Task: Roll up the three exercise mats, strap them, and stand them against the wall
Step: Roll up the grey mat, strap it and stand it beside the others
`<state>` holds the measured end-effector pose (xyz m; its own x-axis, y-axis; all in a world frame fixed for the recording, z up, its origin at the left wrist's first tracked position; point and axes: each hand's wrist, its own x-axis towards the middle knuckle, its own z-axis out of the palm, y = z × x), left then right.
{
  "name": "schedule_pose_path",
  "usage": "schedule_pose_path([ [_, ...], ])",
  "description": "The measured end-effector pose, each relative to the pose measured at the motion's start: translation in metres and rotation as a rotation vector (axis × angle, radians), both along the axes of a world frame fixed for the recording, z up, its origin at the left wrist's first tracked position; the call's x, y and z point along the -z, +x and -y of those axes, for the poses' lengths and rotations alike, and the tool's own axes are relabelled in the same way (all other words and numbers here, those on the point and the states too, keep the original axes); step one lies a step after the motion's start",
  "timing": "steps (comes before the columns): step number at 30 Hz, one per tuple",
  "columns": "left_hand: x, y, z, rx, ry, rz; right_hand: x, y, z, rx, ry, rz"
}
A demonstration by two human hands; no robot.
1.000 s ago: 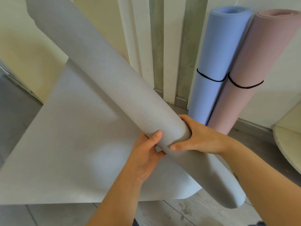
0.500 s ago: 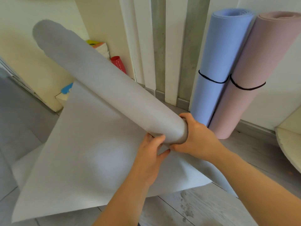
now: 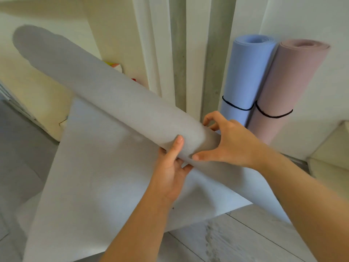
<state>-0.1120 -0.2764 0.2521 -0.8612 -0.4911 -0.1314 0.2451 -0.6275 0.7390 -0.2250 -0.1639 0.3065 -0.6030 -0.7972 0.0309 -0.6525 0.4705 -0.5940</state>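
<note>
A grey mat [image 3: 105, 95] is partly rolled and held in the air, its roll slanting from upper left down to the centre. Its loose sheet hangs down toward the floor at lower left. My left hand [image 3: 171, 171] grips the roll's near end from below, thumb up on the roll. My right hand [image 3: 228, 142] cups the same end from the right, fingers spread around it. A blue rolled mat [image 3: 245, 78] and a pink rolled mat [image 3: 287, 87] stand upright against the wall at the right, each with a black strap around it.
Pale wooden floor [image 3: 245, 241] shows at the bottom right. A cream-coloured rounded edge [image 3: 328, 148] sits at the far right. Small colourful items [image 3: 117, 67] peek out behind the roll by the wall. White and grey vertical panels [image 3: 179, 53] run behind the mats.
The roll has tilted lower and drawn back toward my hands, so they now hold its near end. My right hand's fingers have spread. The view has shifted down.
</note>
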Motion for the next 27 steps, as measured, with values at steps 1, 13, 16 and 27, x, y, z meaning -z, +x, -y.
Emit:
schedule_pose_path([
  [1,-0.008,-0.004,0.001,0.015,0.01,-0.012,-0.012,0.0,0.001,0.015,0.011,-0.038],
  [13,-0.091,-0.032,-0.017,0.085,0.263,-0.161,-0.138,-0.005,0.002,0.092,0.172,-0.322],
  [16,-0.078,-0.025,-0.023,0.057,0.349,-0.164,-0.125,-0.006,0.005,0.062,0.267,-0.241],
  [27,-0.047,-0.001,-0.032,-0.057,0.359,-0.118,-0.1,-0.012,0.011,-0.115,0.461,0.082],
])
